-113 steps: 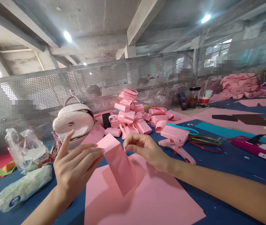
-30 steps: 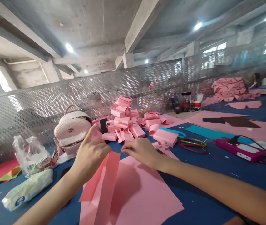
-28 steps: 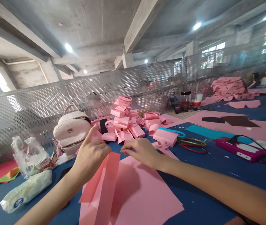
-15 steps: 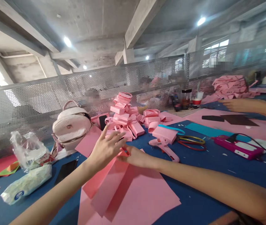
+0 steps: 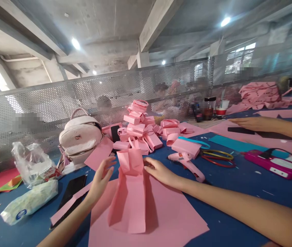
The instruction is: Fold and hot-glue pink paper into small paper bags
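Note:
A folded pink paper box form [image 5: 132,206] stands on a larger flat pink sheet [image 5: 177,219], its creased top flap [image 5: 133,161] raised at the far end. To its left, my left hand [image 5: 102,178] is open, fingers spread and apart from the paper. My right hand [image 5: 162,173] is at the flap's right edge, fingers loosely curved with a gap between thumb and forefinger; whether the tips touch the paper is hard to tell. Under my left forearm a pink paper strip [image 5: 70,206] lies across a black phone-like object [image 5: 71,188].
A pile of pink paper boxes [image 5: 138,128] stands behind, beside a white backpack [image 5: 80,137]. Rightward lie a pink glue gun [image 5: 187,164], yellow and red rings [image 5: 218,157] and a magenta power strip [image 5: 274,164]. Another person's hand [image 5: 254,123] rests at far right. A tissue pack [image 5: 30,200] lies left.
My hands have moved apart, the left drawing back leftward from the paper. The box form has turned more upright with its flap showing. A pink strip now lies over the black object.

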Action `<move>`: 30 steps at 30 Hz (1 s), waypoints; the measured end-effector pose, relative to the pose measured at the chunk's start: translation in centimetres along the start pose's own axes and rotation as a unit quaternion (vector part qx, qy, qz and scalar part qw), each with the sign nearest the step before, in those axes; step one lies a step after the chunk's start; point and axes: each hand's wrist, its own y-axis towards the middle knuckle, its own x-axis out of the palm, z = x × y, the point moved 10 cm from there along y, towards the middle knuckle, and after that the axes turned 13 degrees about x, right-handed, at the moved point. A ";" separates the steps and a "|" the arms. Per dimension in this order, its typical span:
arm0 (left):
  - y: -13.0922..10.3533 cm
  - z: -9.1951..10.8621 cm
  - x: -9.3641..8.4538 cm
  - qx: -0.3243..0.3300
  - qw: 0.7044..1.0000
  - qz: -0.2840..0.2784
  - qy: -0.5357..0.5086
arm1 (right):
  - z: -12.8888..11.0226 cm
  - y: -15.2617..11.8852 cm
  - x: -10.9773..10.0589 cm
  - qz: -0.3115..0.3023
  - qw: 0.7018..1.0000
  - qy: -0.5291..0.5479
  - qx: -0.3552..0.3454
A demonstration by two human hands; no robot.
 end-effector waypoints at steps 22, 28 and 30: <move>2.2 3.9 -5.7 -0.046 0.986 0.086 -0.137 | 4.3 -0.4 0.6 0.001 0.973 0.163 0.166; 2.3 15.8 -6.0 0.187 0.974 0.045 0.121 | 3.1 -1.1 1.7 -0.012 0.955 0.233 0.181; 1.4 16.1 -3.0 0.209 0.954 -0.029 0.214 | 2.5 -1.7 2.8 -0.040 0.954 0.238 0.178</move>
